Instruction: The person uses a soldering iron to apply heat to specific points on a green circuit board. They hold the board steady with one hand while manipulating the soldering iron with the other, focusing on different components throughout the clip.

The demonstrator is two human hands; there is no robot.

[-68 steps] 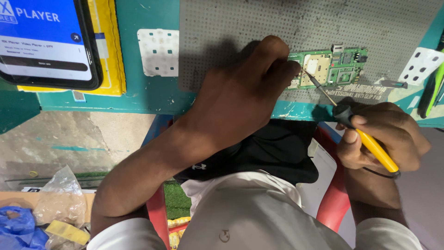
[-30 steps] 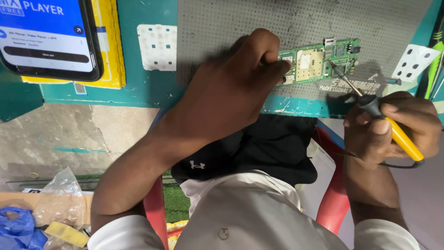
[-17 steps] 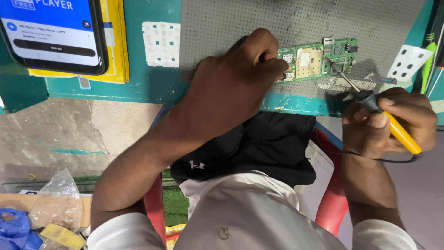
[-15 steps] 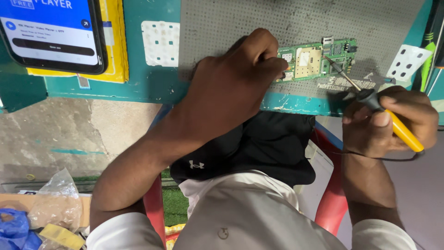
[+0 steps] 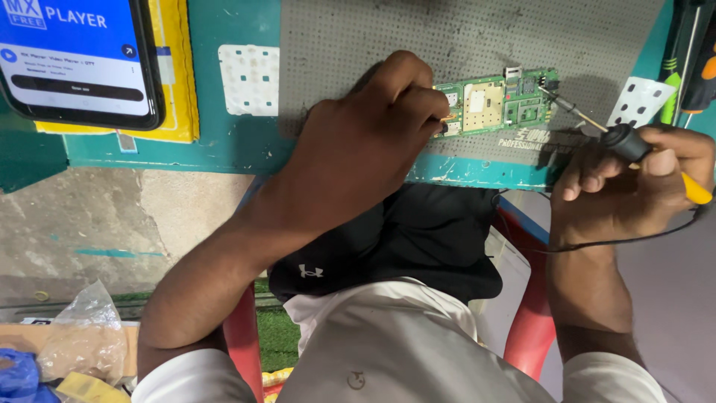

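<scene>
the left hand [image 5: 365,142] presses its curled fingertips on the left end of the green circuit board [image 5: 496,103], pinning it flat on the grey perforated mat [image 5: 358,37] near the front edge of the teal tabletop [image 5: 231,142]. the right hand [image 5: 626,186] is closed around a yellow-handled soldering iron [image 5: 634,145], gripped like a pen, its cord trailing under the wrist.

compared with a couple of seconds ago, the iron's tip has travelled from the middle of the board, near the gold shield, to the upper right corner, where it now touches the small components by the black connector. the left hand has kept its hold and the board has not visibly turned or slid on the mat. judging by this, the work has shifted to a different joint at the board's right end, with the steadying grip unchanged.

a white keypad membrane [image 5: 250,78] lies left of the mat, another white keypad piece [image 5: 640,101] to its right, and a smartphone [image 5: 74,60] with a lit screen rests on a yellow pad [image 5: 179,82] at the far left. screwdrivers [image 5: 690,67] lie at the right edge.
</scene>
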